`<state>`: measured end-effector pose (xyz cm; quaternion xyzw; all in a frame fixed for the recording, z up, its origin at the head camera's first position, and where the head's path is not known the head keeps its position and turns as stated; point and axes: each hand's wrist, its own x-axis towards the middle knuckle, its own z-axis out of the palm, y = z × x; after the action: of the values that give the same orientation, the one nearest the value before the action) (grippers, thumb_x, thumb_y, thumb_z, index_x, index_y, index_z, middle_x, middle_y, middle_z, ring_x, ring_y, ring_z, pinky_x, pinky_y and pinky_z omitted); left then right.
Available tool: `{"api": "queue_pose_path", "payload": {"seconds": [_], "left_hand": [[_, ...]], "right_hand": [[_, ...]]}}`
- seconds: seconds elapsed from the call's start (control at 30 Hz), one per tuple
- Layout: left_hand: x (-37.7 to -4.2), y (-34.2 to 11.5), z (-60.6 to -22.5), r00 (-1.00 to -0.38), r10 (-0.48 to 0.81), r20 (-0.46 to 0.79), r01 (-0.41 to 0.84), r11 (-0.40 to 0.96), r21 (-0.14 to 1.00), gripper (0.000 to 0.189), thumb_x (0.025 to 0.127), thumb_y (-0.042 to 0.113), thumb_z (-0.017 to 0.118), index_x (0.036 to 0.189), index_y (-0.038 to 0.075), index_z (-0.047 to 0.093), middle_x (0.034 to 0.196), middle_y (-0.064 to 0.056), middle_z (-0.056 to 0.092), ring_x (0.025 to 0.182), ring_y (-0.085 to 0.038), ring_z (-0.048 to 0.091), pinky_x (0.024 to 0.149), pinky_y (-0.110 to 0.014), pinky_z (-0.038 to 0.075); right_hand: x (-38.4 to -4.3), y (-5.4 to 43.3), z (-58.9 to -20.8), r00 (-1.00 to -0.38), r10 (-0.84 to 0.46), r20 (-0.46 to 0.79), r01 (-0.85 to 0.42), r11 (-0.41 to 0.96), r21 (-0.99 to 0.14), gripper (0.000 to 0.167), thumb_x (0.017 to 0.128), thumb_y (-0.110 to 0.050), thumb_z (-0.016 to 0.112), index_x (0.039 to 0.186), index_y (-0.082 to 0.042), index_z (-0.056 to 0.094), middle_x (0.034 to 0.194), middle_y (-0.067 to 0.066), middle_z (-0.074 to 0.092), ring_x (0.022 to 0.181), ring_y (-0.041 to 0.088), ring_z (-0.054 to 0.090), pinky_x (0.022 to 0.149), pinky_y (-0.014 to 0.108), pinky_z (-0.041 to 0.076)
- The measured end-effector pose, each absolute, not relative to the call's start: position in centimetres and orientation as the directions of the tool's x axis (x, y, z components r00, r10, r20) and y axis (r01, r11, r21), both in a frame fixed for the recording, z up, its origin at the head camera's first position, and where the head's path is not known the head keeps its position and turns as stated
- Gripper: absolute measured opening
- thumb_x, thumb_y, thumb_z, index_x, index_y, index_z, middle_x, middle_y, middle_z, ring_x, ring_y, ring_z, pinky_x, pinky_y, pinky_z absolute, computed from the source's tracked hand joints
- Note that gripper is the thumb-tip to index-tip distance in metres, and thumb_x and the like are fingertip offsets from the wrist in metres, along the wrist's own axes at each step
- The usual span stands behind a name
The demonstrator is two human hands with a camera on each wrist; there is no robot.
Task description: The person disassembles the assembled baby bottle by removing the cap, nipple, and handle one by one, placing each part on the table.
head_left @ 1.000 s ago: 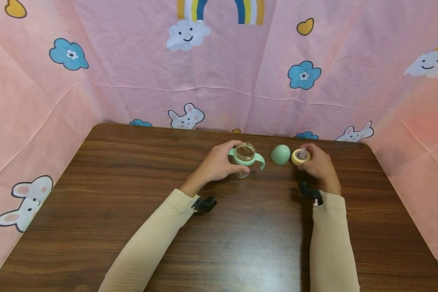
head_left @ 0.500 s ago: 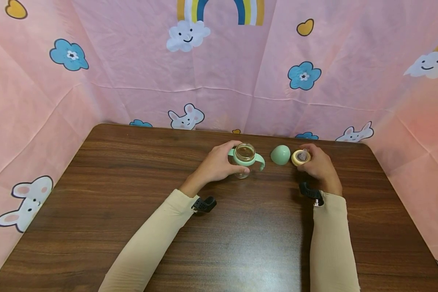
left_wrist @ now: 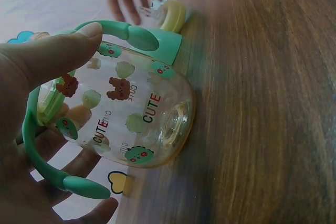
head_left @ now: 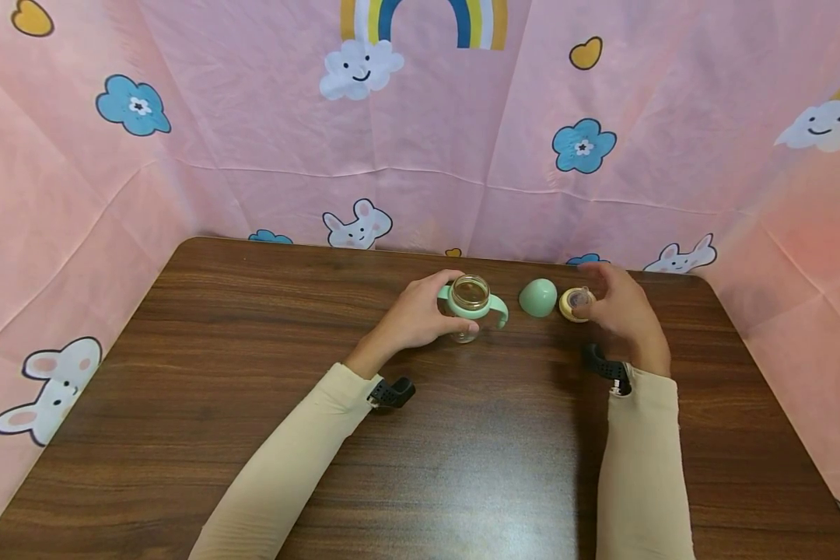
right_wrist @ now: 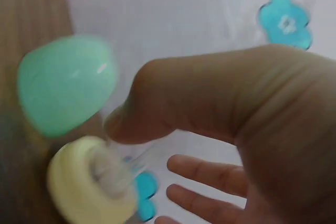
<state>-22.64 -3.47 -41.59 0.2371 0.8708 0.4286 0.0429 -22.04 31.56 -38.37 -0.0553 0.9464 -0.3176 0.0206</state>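
Observation:
My left hand (head_left: 416, 313) grips a clear baby bottle (left_wrist: 131, 98) around its green two-handled collar, near the neck. Cartoon faces and the word "CUTE" are printed on the bottle, which stands upright on the table with its mouth uncovered. To its right sits a green domed cap (head_left: 537, 298). Beside the cap lies a cream-yellow screw ring with a clear nipple (right_wrist: 79, 182), nipple upward. Close at the ring's right, my right hand (head_left: 628, 311) has thumb and fingers spread apart, with nothing between them.
The brown wooden table (head_left: 392, 467) ends at a far edge just behind these things. A pink printed cloth (head_left: 448, 117) hangs behind it and along both sides. A black wrist strap (head_left: 605, 364) shows at the right sleeve.
My right hand has let go of the nipple ring and drawn back slightly to the right, its fingers opening. The left hand and the bottle have stayed put.

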Motion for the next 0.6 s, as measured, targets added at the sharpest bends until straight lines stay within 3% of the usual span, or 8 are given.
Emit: {"api": "queue_pose_path", "payload": {"seconds": [0.1, 0.27, 0.4, 0.47, 0.6], "left_hand": [[-22.6, -3.5, -41.6, -0.884, 0.449, 0.129, 0.377, 0.523, 0.765, 0.084, 0.084, 0.035, 0.100, 0.153, 0.010, 0.060, 0.145, -0.010, 0.069, 0.135, -0.030, 0.062, 0.114, -0.049, 0.048], [-22.6, -3.5, -41.7, -0.884, 0.449, 0.134, 0.381, 0.522, 0.763, 0.084, 0.084, 0.035, 0.100, 0.153, 0.010, 0.060, 0.144, -0.009, 0.069, 0.134, -0.030, 0.062, 0.114, -0.048, 0.048], [-22.7, -3.4, -41.7, -0.883, 0.449, 0.138, 0.385, 0.524, 0.760, 0.084, 0.084, 0.035, 0.100, 0.153, 0.010, 0.060, 0.145, -0.010, 0.069, 0.134, -0.030, 0.062, 0.114, -0.048, 0.048], [-22.7, -3.4, -41.7, -0.882, 0.450, 0.140, 0.388, 0.524, 0.759, 0.084, 0.084, 0.035, 0.100, 0.153, 0.009, 0.060, 0.145, -0.010, 0.069, 0.134, -0.030, 0.062, 0.114, -0.049, 0.048], [-22.6, -3.5, -41.7, -0.882, 0.450, 0.142, 0.389, 0.522, 0.759, 0.084, 0.084, 0.035, 0.100, 0.153, 0.009, 0.060, 0.144, -0.010, 0.069, 0.134, -0.031, 0.063, 0.113, -0.049, 0.048]], "right_hand": [[-21.5, 30.8, -36.8, -0.992, -0.107, 0.069, -0.127, 0.792, -0.597, 0.074, 0.089, -0.009, 0.084, 0.155, 0.005, 0.053, 0.157, 0.035, 0.048, 0.145, 0.055, 0.043, 0.116, 0.073, 0.036], [-20.3, 29.5, -34.2, -0.980, -0.100, 0.170, -0.184, 0.772, -0.609, 0.070, 0.088, -0.004, 0.085, 0.153, -0.001, 0.058, 0.157, 0.029, 0.048, 0.129, 0.053, 0.054, 0.105, 0.068, 0.045], [-19.4, 28.5, -32.7, -0.960, -0.120, 0.252, -0.256, 0.740, -0.622, 0.067, 0.088, 0.002, 0.085, 0.151, -0.001, 0.061, 0.156, 0.026, 0.051, 0.137, 0.051, 0.053, 0.110, 0.067, 0.048], [-19.0, 27.8, -32.1, -0.943, -0.146, 0.301, -0.309, 0.720, -0.621, 0.065, 0.086, 0.005, 0.086, 0.148, -0.001, 0.064, 0.153, 0.024, 0.055, 0.141, 0.046, 0.052, 0.113, 0.055, 0.050], [-18.6, 26.1, -31.4, -0.894, -0.252, 0.371, -0.433, 0.701, -0.566, 0.061, 0.085, 0.005, 0.087, 0.142, -0.002, 0.068, 0.144, 0.019, 0.064, 0.133, 0.038, 0.057, 0.104, 0.040, 0.050]]}}
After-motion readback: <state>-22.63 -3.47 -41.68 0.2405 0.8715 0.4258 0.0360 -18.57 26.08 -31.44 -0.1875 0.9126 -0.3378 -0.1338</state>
